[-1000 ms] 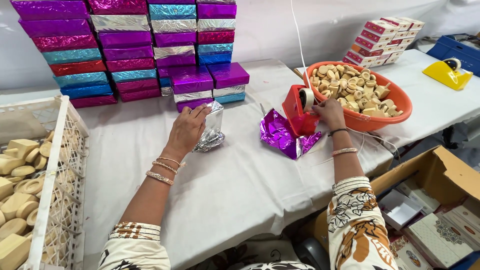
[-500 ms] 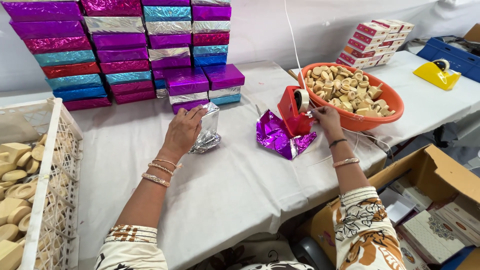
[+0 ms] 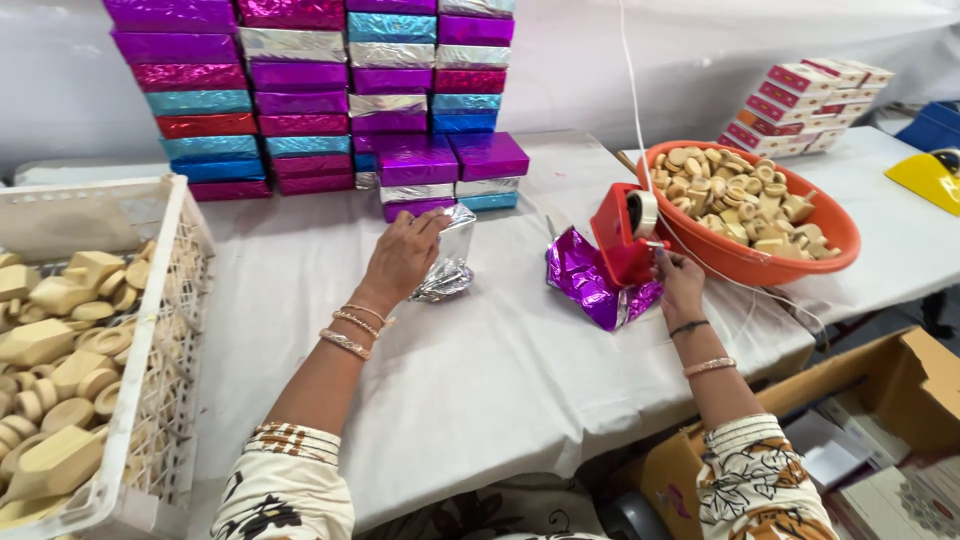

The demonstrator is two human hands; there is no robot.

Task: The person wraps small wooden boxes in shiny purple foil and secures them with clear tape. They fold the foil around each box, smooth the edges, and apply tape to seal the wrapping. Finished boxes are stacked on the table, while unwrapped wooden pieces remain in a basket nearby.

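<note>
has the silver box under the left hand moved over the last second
No. The silver-wrapped box stays under the left hand, just in front of the purple box at the foot of the stack; only the camera shifted.

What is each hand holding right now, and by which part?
The left hand grips the silver-wrapped box at its top left side. The right hand is at the red tape dispenser, fingers at its front; whether it pinches tape cannot be told.
</note>
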